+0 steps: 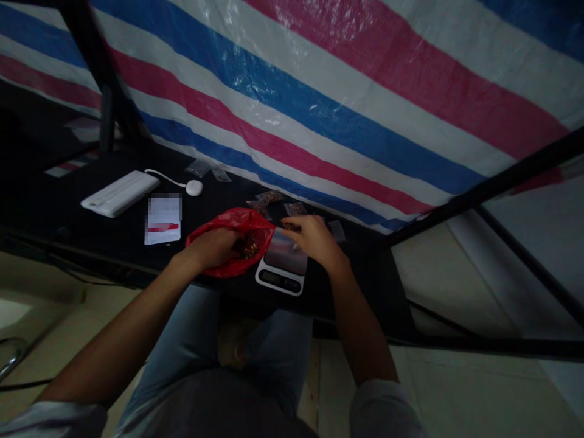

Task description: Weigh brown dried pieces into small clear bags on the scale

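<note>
A red plastic bag (228, 222) lies open on the black table, with small brown and gold-coloured pieces (250, 246) inside. My left hand (219, 248) reaches into its mouth, and the fingertips are hidden among the pieces. Just right of the bag is a white kitchen scale (279, 281) with a shiny metal plate (286, 254). Over the plate's far right side, my right hand (312, 237) is closed, fingers bent round a few small brown pieces. Behind the scale lie several small clear bags (270, 196) filled with similar brown pieces.
At the left are a white power bank (121, 193) with a cable to a round white puck (194, 188), and a white and red card or pouch (163, 219). Clear bags (199, 167) lie near the striped tarp (292, 109), which walls off the back. A black frame bar (483, 188) slopes at right.
</note>
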A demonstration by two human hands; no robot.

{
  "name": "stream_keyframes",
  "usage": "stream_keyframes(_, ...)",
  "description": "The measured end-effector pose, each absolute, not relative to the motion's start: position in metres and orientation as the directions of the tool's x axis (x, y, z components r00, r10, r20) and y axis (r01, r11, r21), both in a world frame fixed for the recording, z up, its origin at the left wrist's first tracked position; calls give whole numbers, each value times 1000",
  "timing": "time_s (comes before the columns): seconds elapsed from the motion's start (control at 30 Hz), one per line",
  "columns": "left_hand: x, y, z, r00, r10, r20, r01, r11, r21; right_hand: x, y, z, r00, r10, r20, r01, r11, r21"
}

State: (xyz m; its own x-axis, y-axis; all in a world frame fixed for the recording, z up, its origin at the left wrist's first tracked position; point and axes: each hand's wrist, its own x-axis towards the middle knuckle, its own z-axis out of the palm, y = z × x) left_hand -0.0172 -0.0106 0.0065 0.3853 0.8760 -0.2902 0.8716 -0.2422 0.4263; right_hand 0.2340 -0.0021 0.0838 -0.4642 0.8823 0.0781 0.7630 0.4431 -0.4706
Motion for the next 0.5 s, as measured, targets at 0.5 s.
stream_keyframes(0.5, -18, -13, 9, 432, 866, -251, 846, -292, 447, 270, 11, 77, -470, 870, -147, 863, 419, -282)
